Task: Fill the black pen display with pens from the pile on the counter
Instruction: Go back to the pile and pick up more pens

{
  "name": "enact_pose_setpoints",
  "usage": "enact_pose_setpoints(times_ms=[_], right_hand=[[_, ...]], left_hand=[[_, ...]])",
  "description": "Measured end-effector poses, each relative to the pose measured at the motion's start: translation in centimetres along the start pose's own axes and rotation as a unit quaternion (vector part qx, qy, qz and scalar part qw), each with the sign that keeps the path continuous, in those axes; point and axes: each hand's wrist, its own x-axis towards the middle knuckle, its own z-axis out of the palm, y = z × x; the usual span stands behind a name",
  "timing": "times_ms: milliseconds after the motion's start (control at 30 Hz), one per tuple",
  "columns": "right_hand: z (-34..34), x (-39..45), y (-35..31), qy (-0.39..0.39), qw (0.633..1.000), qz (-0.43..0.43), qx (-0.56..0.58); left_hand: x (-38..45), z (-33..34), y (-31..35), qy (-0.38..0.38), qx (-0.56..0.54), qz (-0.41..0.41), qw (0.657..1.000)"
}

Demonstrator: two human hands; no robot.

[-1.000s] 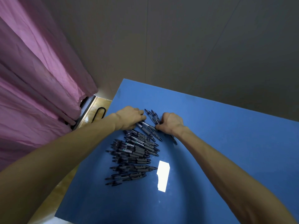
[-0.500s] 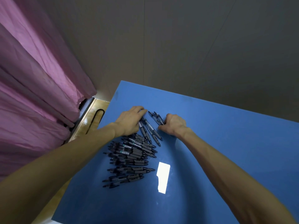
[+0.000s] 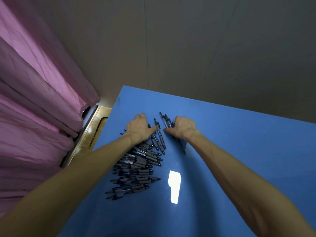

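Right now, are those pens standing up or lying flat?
Lying flat. The pens sprawl in a loose pile on the blue counter, none upright.

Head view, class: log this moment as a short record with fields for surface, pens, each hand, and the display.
surface: blue counter
pens: dark pile lying flat on the counter's left part
left hand: rests palm-down on the pile's far end
right hand: curled round a few pens at the far end
display: not in view
backdrop: pink curtain at left
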Motion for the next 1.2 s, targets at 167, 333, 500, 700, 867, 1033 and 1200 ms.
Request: enact_pose_setpoints(times_ms=[167,333,500,700,867,1033,1200], right_hand=[[0.3,0.4,0.4,-0.017,1.000,-0.002,0.026],[-0.3,0.6,0.1,-0.007,1.000,-0.004,0.005],[-1.2,0.7,1.0,-0.014,0.998,-0.004,-0.056],[-0.7,0.4,2.8,-0.021,0.994,-0.048,-0.094],[0.1,-0.4,4.5,0.021,0.987,-0.066,-0.142],[0.5,-1.2,4.9,0.049,0.985,-0.076,-0.149],[0.8,-1.6,5.5,0.055,0.996,-0.041,-0.052]], left_hand=[[0.5,-0.4,0.6,0.002,-0.037,-0.002,0.999],[0.7,-0.5,2.2,-0.017,0.023,-0.014,1.000],[0.9,0.4,4.5,-0.011,0.018,0.006,1.000],[0.0,2.6,7.4,-0.032,-0.017,0.068,0.997],[0.0,3.0,7.7,-0.038,-0.005,0.080,0.996],[-0.2,3.2,7.1,-0.029,-0.014,0.096,0.995],[-0.1,2.8,6.6,-0.026,-0.058,0.094,0.994]])
